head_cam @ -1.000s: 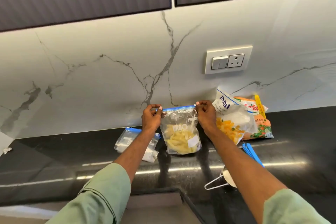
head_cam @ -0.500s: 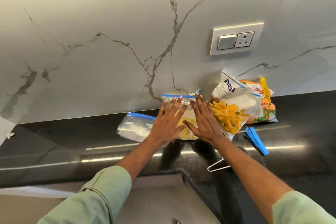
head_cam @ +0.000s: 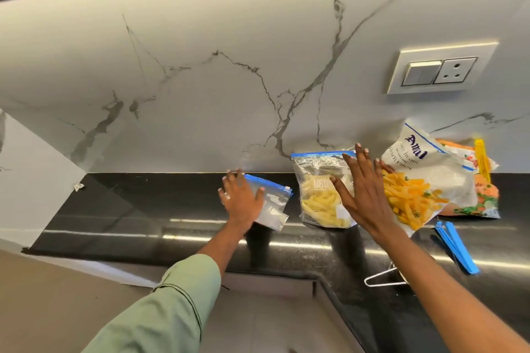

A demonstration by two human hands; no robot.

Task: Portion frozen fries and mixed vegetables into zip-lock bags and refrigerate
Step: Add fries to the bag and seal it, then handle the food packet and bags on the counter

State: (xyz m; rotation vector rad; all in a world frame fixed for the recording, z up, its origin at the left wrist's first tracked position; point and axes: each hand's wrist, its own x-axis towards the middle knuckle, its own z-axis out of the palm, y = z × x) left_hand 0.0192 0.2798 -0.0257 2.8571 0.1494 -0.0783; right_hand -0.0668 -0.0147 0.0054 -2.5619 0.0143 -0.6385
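A zip-lock bag of fries (head_cam: 321,195) with a blue seal leans against the marble wall on the black counter (head_cam: 143,209). My right hand (head_cam: 364,192) has its fingers spread straight, over the bag's right side. My left hand (head_cam: 239,198) lies flat with straight fingers on a stack of empty zip-lock bags (head_cam: 272,206) to the left. The opened white fries packet (head_cam: 424,180) lies to the right of my right hand. Behind it sits the orange mixed vegetables packet (head_cam: 484,198).
Blue bag clips (head_cam: 456,249) lie on the counter at the right. A yellow clip (head_cam: 481,160) sits on the vegetables packet. A metal scoop's wire handle (head_cam: 384,281) shows under my right forearm. A switch and socket plate (head_cam: 438,69) is on the wall.
Both hands pressed flat on the fries bag half a second ago. My left hand has moved left onto the empty bags, and my right hand has shifted to the bag's right side.
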